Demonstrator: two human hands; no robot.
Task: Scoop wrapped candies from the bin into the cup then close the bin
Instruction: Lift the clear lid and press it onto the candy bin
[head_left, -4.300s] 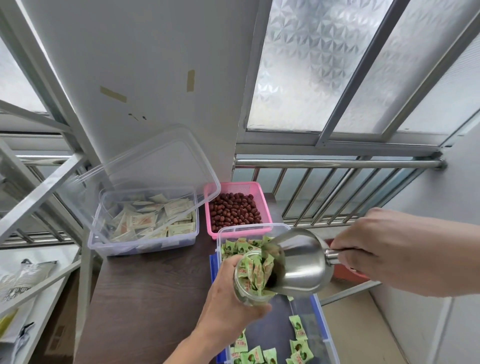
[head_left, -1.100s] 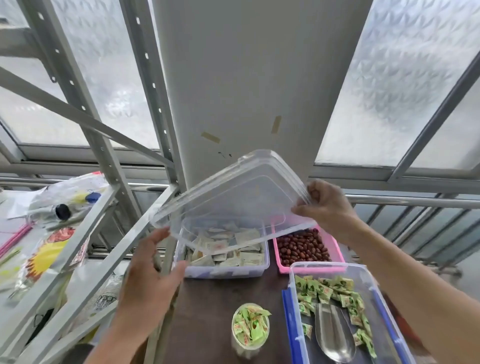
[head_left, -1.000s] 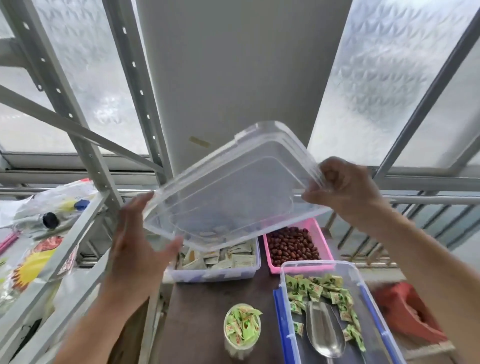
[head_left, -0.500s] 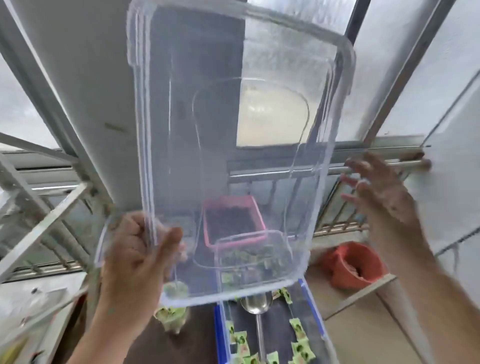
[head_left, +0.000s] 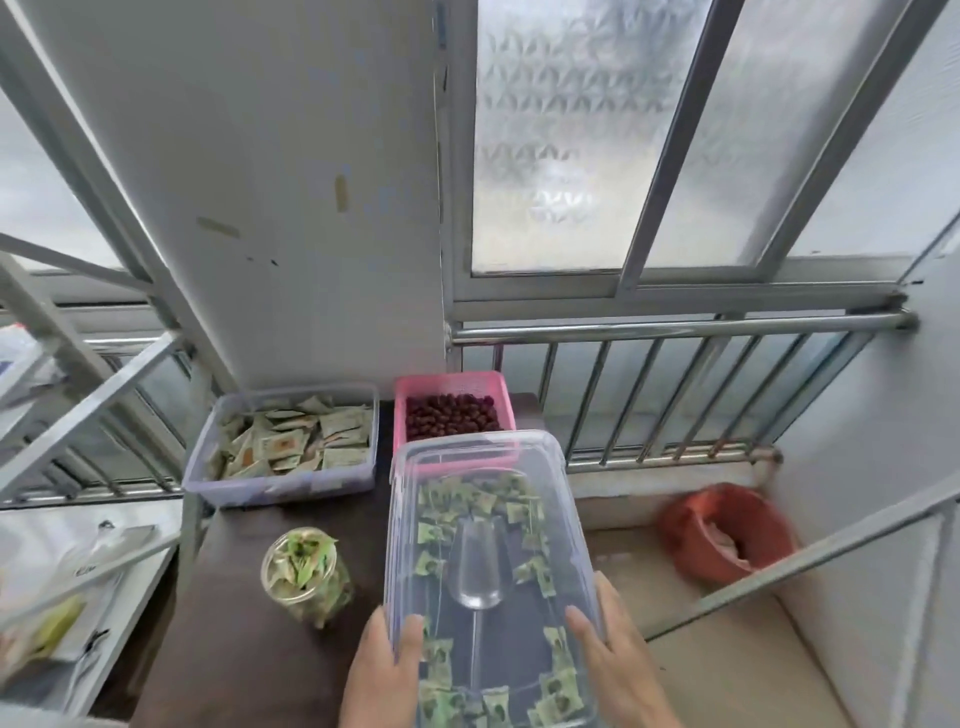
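Note:
The clear lid (head_left: 480, 457) lies on top of the bin of green wrapped candies (head_left: 467, 504). Through the lid I see the metal scoop (head_left: 475, 566) lying inside among the candies. My left hand (head_left: 382, 670) grips the lid's near left edge and my right hand (head_left: 618, 665) presses on its near right edge. A clear cup (head_left: 306, 574) filled with green candies stands upright on the dark table (head_left: 234, 649), left of the bin.
A clear bin of pale sachets (head_left: 285, 441) sits open at the back left. A pink basket of red dates (head_left: 452, 410) stands behind the candy bin. A railing (head_left: 675, 384) and an orange bag (head_left: 722, 535) are to the right; metal shelving (head_left: 78, 415) stands left.
The lid was lifted off the back wall, swung overhead, and now lies on the candy bin. Both hands have come down to its near edge. The scoop lies inside the bin.

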